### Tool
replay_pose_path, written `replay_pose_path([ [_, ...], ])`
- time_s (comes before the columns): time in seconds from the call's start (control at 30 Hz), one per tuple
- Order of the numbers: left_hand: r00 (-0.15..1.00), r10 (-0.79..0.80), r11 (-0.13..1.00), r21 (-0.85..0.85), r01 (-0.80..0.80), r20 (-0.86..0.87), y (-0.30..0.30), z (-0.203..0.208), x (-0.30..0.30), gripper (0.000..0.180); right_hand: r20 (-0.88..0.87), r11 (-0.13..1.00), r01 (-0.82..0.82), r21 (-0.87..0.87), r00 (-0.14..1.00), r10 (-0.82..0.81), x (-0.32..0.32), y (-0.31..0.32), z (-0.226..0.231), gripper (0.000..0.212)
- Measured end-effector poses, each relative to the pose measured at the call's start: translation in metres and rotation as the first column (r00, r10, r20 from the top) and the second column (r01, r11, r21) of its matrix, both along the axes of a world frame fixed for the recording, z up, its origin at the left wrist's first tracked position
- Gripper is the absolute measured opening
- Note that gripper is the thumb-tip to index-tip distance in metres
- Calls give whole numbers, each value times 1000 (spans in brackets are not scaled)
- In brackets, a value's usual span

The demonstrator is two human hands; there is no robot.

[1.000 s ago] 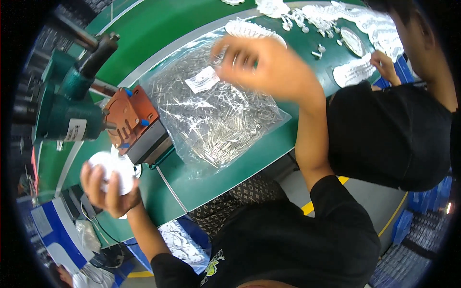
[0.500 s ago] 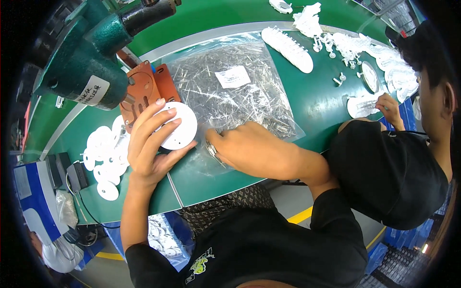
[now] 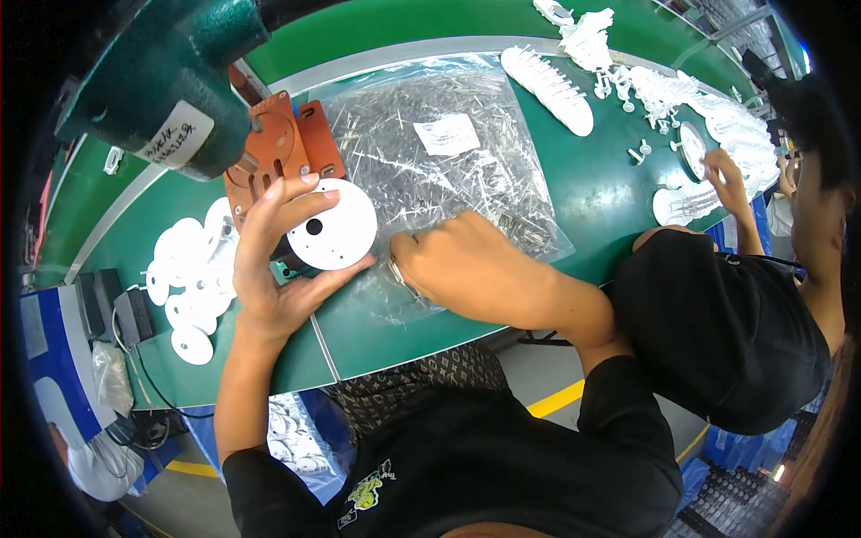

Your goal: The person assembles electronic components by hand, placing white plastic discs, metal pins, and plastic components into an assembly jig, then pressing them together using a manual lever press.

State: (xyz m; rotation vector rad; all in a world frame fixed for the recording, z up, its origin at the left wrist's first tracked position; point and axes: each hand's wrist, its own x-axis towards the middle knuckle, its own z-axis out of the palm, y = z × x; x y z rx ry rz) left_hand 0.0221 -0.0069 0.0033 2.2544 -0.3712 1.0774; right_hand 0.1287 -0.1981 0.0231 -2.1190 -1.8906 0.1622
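My left hand [image 3: 273, 247] grips a white round disc [image 3: 345, 224] by its edge, thumb below and fingers above. The disc has a dark centre hole and a few small holes near its rim. To its right, my right hand [image 3: 457, 264] is closed on several thin metal pins [image 3: 395, 272] whose ends stick out by the thumb. Behind that hand lies a large clear plastic bag [image 3: 386, 117] full of similar metal pins, with a white label [image 3: 447, 134] on it. An orange metal fixture [image 3: 276, 148] stands just beyond my left hand.
A green press-like machine [image 3: 179, 108] overhangs the bench at the left. White discs [image 3: 193, 278] lie piled left of my left hand. A row of white discs [image 3: 549, 91] and loose white parts [image 3: 646, 152] lie at the right, where a co-worker's hand [image 3: 728, 184] touches a disc.
My left hand's fingers have shifted on the disc, uncovering its centre hole. My right hand stays near the bag with the pins. The co-worker's hand has lifted toward an upright disc.
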Motion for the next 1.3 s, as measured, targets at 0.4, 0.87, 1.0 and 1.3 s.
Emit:
replay_pose_path([
  [0.4,983,179,954,237,-182,34,10,20,-8,44,3,974,202,105,979,-203,-10,-8,13,8],
  [0.87,969,248,926,293,-240,8,11,20,-6,41,-993,858,506,92,-18,117,34,9,19,15],
  [1.0,963,268,909,337,-247,-17,11,19,-5,47,-991,878,471,87,-45,122,36,12,12,17],
  [1.3,967,247,864,467,-189,-67,11,27,-2,47,-970,832,506,229,190,151,26,13,10,18],
])
